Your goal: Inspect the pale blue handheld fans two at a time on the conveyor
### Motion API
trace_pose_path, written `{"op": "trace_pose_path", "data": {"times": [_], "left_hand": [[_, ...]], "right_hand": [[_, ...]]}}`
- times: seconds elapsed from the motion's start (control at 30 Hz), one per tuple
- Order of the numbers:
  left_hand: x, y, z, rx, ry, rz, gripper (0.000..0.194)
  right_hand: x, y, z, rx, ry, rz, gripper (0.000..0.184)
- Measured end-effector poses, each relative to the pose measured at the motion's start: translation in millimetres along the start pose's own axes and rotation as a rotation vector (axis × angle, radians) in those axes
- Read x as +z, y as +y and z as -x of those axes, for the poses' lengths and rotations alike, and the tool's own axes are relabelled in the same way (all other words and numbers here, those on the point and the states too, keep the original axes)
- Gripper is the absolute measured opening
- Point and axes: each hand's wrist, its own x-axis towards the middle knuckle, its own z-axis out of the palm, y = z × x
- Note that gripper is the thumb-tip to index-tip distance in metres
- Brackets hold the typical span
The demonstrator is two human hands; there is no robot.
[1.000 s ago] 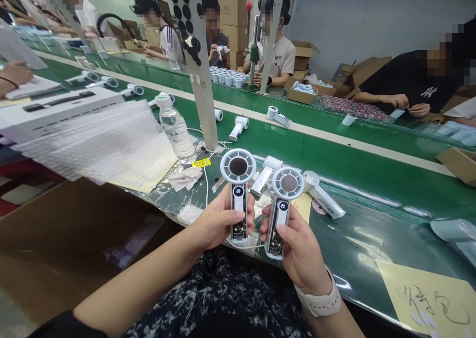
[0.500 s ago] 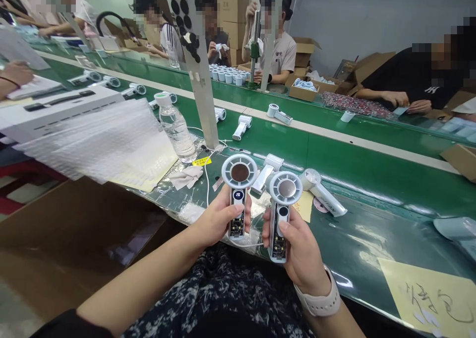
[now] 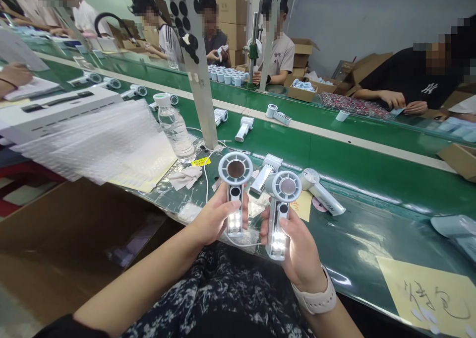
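Observation:
Two light-blue handheld fans are held upright side by side above the table's near edge. My left hand point(image 3: 213, 216) is closed round the handle of the left fan point(image 3: 235, 168), its thumb on the front near the dark round display. My right hand point(image 3: 303, 241) grips the right fan point(image 3: 286, 186) the same way, thumb below its display. Bright white lights shine in the lower handles of both. Just behind them lie a silver-handled fan point(image 3: 266, 173) and another fan point(image 3: 324, 193) with lettering on its handle.
A water bottle point(image 3: 174, 129) stands left beside a metal post point(image 3: 201, 80). Bubble-wrap sheets point(image 3: 96, 139) lie farther left. More fans rest on the green conveyor point(image 3: 327, 154). A yellow paper point(image 3: 427, 293) with handwriting lies at right. Several co-workers sit across the line.
The lights in both fan handles have come on. The number 20 on the left fan's display is gone. Both hands have shifted very slightly left.

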Motion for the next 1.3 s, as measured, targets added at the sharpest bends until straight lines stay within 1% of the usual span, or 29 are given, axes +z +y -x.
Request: {"op": "trace_pose_path", "data": {"times": [0.07, 0.17, 0.27, 0.37, 0.43, 0.53, 0.6, 0.7, 0.83, 0.9, 1.03, 1.1, 1.17, 1.23, 1.3], "left_hand": [[-0.8, -0.4, -0.3, 0.005, -0.006, -0.019, 0.026], [-2.6, -1.9, 0.3, -0.026, -0.006, -0.112, 0.026], [-1.7, -2.2, 1.5, -0.076, 0.044, -0.199, 0.034], [1.8, -1.3, 2.7, -0.112, 0.097, -0.198, 0.049], [3.1, -1.7, 3.5, -0.126, 0.112, -0.166, 0.046], [1.6, -4.0, 5.0, -0.127, 0.063, -0.095, 0.039], [-0.3, -4.5, 6.6, -0.125, -0.010, -0.057, 0.042], [-0.9, 0.2, 10.3, -0.114, -0.100, -0.031, 0.048], [4.6, 12.9, 15.1, -0.110, -0.170, -0.015, 0.047], [8.6, 17.3, 15.7, -0.118, -0.182, 0.010, 0.051], [12.5, 18.4, 14.4, -0.134, -0.160, 0.058, 0.058], [11.6, 16.8, 14.0, -0.184, -0.149, 0.064, 0.058], [10.0, 14.8, 13.6, -0.221, -0.126, 0.059, 0.057], [9.2, 12.5, 13.2, -0.227, -0.105, 0.061, 0.057], [9.9, 10.2, 12.8, -0.230, -0.116, 0.097, 0.057]], "right_hand": [[0.5, -1.7, -0.2, -0.020, 0.004, 0.005, 0.031], [0.6, -2.1, -0.4, -0.039, 0.021, -0.014, 0.028], [-0.5, -0.4, -1.1, -0.044, 0.024, -0.076, 0.028], [-2.7, 1.6, -2.6, -0.026, 0.002, -0.183, 0.028], [-4.0, 2.6, -3.8, 0.016, -0.016, -0.239, 0.033], [-4.1, 2.7, -4.2, 0.057, 0.008, -0.281, 0.038], [-2.8, 1.3, -2.4, 0.057, -0.002, -0.302, 0.035], [-0.8, -2.5, 3.2, 0.014, -0.055, -0.301, 0.031], [-1.2, -8.0, 10.0, -0.052, -0.086, -0.294, 0.026], [-2.1, -9.9, 10.8, -0.055, -0.079, -0.299, 0.025], [-2.3, -12.7, 8.8, -0.025, -0.095, -0.294, 0.026], [-1.3, -14.1, 8.1, -0.016, -0.091, -0.291, 0.023], [0.3, -15.5, 8.2, 0.004, -0.098, -0.290, 0.023], [2.2, -16.4, 8.8, 0.021, -0.113, -0.287, 0.025], [3.7, -16.6, 9.2, 0.020, -0.110, -0.272, 0.025]]}}
